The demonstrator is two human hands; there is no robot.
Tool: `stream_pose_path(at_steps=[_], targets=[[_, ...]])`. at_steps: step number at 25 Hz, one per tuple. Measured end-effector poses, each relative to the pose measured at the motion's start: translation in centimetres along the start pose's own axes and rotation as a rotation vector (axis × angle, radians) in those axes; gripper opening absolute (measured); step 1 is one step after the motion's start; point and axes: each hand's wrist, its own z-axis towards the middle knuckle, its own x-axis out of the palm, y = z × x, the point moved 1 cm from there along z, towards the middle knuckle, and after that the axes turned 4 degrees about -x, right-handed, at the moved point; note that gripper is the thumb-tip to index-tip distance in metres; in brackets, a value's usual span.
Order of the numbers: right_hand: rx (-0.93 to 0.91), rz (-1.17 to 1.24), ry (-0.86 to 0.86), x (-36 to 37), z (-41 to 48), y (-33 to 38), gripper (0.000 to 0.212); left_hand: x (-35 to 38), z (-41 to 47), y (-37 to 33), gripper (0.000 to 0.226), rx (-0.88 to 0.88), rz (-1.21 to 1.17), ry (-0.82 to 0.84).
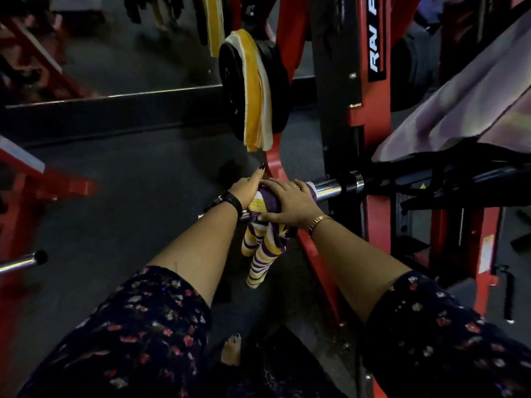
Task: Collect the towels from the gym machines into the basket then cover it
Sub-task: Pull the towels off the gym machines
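the striped towel (267,239) hangs over the chrome bar (330,189), bunched on top with its two tails dropping below the bar toward the floor (129,182). the bar runs crosswise in front of me, its free end on my left and its other end going into the red frame (373,124). my right hand (290,205) lies over the bunch on top of the bar, fingers curved across it and thumb pressed on the near side, so i hold the cloth. my left hand (247,191) is at the far side of the bar, beside the towel. one finger is straight and the rest are hidden, so i cannot tell its grip. i judge the towel should come straight up or slide toward the free end, where there is open room. above the bar, a yellow towel (255,90) drapes a weight plate (230,81). no basket shows.
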Motion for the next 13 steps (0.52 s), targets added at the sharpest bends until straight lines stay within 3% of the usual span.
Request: stream_pose_path(at_steps=[6, 13], targets=[[-0.065, -0.113, -0.06, 0.7, 0.6, -0.3, 0.071, 0.3, 0.9, 0.1, 0.075, -0.02, 0.061, -0.032], [-0.077, 0.048, -0.16, 0.3, 0.7, 0.5, 0.034, 0.7, 0.7, 1.2, 0.062, -0.002, -0.019, -0.113]])
